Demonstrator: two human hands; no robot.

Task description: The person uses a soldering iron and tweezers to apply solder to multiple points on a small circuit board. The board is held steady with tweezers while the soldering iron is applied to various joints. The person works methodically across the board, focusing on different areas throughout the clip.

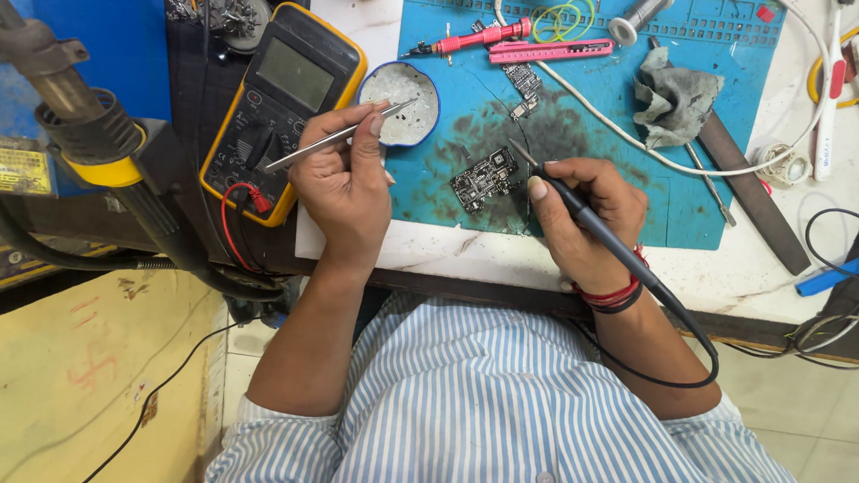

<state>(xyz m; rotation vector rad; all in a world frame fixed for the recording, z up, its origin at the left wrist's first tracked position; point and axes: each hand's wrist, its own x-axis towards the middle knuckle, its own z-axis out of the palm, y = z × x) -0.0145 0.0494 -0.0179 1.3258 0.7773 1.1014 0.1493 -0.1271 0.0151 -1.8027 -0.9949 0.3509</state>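
My left hand (349, 192) grips metal tweezers (336, 137); their tips reach over a small round blue tin (401, 103) with a pale paste inside. My right hand (585, 209) holds a black soldering iron (585, 214) like a pen, and its tip sits just right of a small dark circuit board (483, 178). The board lies on a stained blue work mat (694, 51). The iron's black cord runs back along my right wrist.
A yellow multimeter (280, 102) with red and black leads lies left of the mat. A hot-air gun (80, 123) hangs at far left. On the mat: a red screwdriver (473, 40), pink tool, grey cloth (675, 96), another small board (522, 85). Cables and brushes crowd the right.
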